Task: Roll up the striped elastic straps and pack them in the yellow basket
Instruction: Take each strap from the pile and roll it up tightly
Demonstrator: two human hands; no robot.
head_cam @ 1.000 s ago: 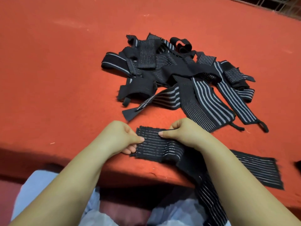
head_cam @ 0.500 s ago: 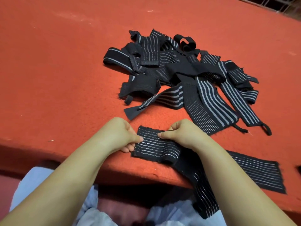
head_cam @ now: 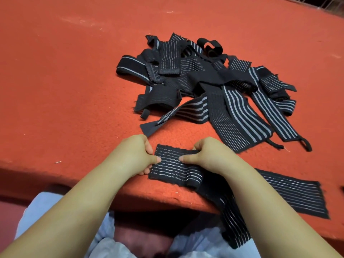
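Observation:
A black elastic strap with thin silver stripes (head_cam: 173,168) lies near the front edge of the red table, its end folded over. My left hand (head_cam: 135,155) pinches its left edge, thumb on top. My right hand (head_cam: 206,155) pinches the fold from the right, thumb pressed on the stripes. The strap's tail (head_cam: 234,224) runs under my right forearm and hangs over the table edge. A heap of loose striped straps (head_cam: 204,86) lies farther back. No yellow basket is in view.
Another flat striped strap (head_cam: 297,196) lies at the right by the table's front edge. The red felt table (head_cam: 65,81) stretches to the left and back. My lap in light blue cloth (head_cam: 106,244) is below the edge.
The two hands have drawn closer together on the strap, and the folded end looks tighter. The heap has not moved.

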